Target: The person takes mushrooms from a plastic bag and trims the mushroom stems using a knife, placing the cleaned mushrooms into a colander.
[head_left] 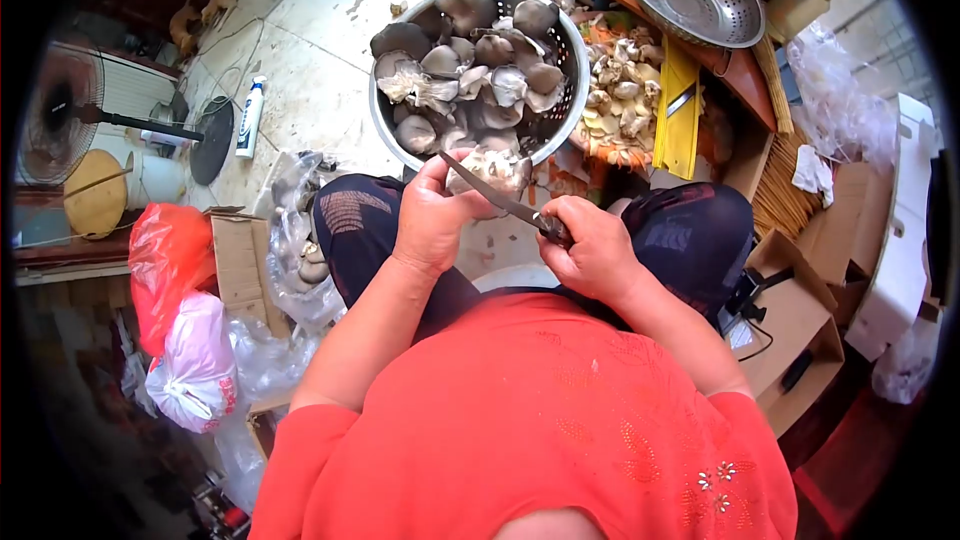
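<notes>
One knife (497, 196), edge seemingly against mushroom (503, 171), near colander (570, 68).

Seen from above, a person's left forearm (375, 318) and right forearm (672, 325), both bare, angle inward from either side of the torso (530, 400). The left hand (437, 218) is curled, its thumb stretched toward the right hand (592, 243). That hand, near it and slightly closer to the body, is wrapped in a grip. The knees (348, 208) are spread wide.

Knife handle (555, 231) partly hidden, mushroom (503, 169) part-covered; shirt (520, 410) cut off
</notes>
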{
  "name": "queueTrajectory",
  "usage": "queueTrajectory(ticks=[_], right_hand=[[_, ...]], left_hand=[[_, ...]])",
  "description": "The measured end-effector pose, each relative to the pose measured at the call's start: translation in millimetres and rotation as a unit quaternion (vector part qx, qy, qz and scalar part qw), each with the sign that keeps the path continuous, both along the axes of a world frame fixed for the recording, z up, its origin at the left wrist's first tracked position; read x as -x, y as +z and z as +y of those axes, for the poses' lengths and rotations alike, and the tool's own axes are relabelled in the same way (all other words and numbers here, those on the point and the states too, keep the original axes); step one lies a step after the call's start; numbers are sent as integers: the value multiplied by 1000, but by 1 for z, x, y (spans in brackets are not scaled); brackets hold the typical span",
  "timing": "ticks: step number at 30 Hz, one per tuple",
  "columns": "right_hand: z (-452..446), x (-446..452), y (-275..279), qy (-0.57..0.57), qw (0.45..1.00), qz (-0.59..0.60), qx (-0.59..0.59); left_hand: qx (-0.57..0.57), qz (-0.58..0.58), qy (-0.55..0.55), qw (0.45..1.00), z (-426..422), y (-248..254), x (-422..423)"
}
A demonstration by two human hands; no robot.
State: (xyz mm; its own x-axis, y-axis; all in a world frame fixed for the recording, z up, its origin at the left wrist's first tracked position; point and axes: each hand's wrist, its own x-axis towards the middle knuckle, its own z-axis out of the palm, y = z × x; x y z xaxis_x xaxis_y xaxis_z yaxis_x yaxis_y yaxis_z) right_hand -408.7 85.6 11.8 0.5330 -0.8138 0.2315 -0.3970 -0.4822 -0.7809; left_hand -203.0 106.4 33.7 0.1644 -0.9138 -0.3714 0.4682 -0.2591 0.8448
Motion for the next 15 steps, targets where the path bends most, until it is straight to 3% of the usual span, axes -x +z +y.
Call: queueTrajectory(ticks=[6, 15], right_hand=[[-1, -5, -8, 12, 999, 30, 20], [-1, -8, -17, 25, 998, 61, -1]], left_hand=[[-9, -71, -8, 997, 3, -10, -2], [-29, -29, 10, 999, 6, -22, -6]])
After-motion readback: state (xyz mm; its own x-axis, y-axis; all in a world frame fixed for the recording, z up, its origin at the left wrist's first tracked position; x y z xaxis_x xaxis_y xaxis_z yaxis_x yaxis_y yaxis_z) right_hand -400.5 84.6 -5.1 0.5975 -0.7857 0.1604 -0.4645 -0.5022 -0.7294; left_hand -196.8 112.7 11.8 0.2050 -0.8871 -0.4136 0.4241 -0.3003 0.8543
